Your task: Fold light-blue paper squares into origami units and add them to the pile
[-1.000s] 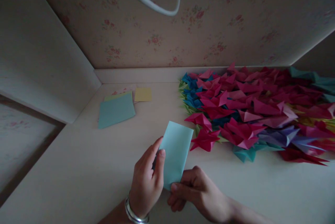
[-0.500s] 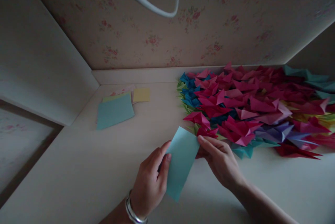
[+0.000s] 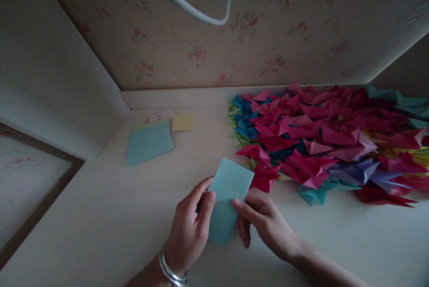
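A light blue sheet of origami paper (image 3: 231, 182), apparently folded into a narrow rectangle, is held up at a tilt above the table. My left hand (image 3: 190, 229), with silver bangles at the wrist, grips its left edge, thumb in front and fingers behind. On the right edge lies the thumb of my right hand (image 3: 270, 226); its fingers curl behind and below the paper, partly hidden. Just beyond the right hand, pink folded paper pieces (image 3: 264, 177) lie at the near edge of a large colourful heap.
The heap of folded paper pieces (image 3: 321, 132) covers the right side of the white table (image 3: 134, 211). At the back left lie blue sheets (image 3: 149, 143) and a small yellow square (image 3: 182, 122). A white cable (image 3: 187, 7) hangs before the flowered wall (image 3: 201, 63).
My right hand has slid from the upper right corner of the paper down along its right edge. The left hand keeps its hold, shifted slightly left.
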Action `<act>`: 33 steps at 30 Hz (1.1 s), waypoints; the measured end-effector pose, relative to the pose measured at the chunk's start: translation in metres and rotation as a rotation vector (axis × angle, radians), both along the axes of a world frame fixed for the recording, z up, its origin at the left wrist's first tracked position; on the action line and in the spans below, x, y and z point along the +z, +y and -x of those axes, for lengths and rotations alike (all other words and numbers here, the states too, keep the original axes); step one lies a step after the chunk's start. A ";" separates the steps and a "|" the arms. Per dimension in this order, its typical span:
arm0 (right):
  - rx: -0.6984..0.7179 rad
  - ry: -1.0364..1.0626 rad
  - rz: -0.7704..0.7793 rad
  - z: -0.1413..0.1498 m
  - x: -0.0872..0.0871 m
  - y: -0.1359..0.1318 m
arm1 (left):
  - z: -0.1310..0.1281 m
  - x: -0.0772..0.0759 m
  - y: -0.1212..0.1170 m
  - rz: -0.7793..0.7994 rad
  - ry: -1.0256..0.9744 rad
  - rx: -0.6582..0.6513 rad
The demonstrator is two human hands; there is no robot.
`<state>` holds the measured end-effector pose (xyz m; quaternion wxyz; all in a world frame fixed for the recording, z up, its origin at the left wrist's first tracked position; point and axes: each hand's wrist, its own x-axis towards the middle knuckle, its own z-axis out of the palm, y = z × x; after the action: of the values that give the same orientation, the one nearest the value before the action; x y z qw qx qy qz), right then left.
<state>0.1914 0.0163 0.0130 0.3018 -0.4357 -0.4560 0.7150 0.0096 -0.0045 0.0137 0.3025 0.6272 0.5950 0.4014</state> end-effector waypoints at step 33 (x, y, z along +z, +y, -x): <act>-0.349 -0.287 -0.727 -0.016 -0.009 -0.002 | 0.006 -0.001 0.000 0.033 -0.196 -0.116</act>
<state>0.2070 0.0147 0.0045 0.4858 -0.4664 -0.6352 0.3780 0.0032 -0.0041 0.0122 0.3923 0.6132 0.5317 0.4328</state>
